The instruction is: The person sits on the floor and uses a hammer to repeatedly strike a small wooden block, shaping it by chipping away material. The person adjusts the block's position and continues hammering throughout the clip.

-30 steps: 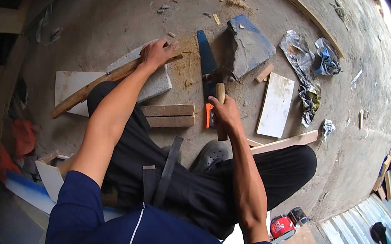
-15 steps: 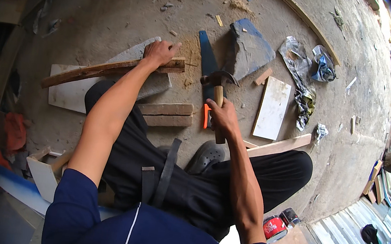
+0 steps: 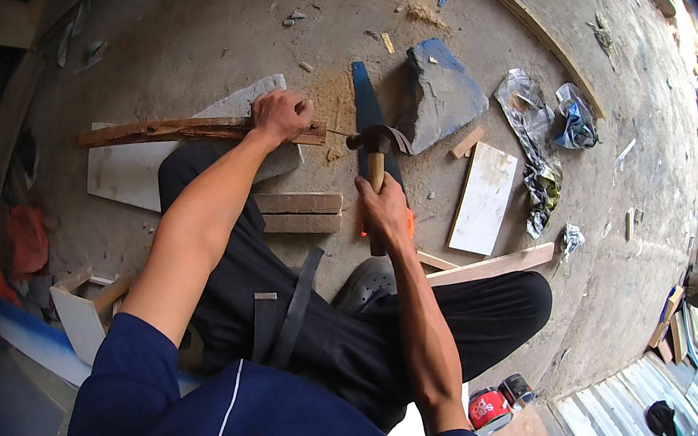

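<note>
My left hand (image 3: pixel 281 117) is closed round a rough brown wood strip (image 3: pixel 166 132), near its right end. From that end a thin nail (image 3: pixel 336 133) appears to stick out sideways. The strip rests across a stone block (image 3: pixel 278 164) and a white board (image 3: pixel 121 175). In my right hand (image 3: pixel 385 208) is a claw hammer (image 3: pixel 376 167), gripped by its wooden handle, with its head just right of the nail and apart from it. Under the hammer lies a blue-bladed handsaw (image 3: pixel 365 95); its orange handle is partly hidden by my right hand.
A grey-blue stone block (image 3: pixel 445 90) sits beyond the saw. Two short wood pieces (image 3: pixel 297 211) lie by my knee. To the right are a white board (image 3: pixel 484 199), crumpled plastic (image 3: pixel 527 105) and a pale wood batten (image 3: pixel 493 265). A red can (image 3: pixel 490 409) stands at lower right.
The hammer has moved left, toward the nail end of the strip. The strip's right end has dipped nearer to me and its left end has shifted slightly away, my left hand moving with it.
</note>
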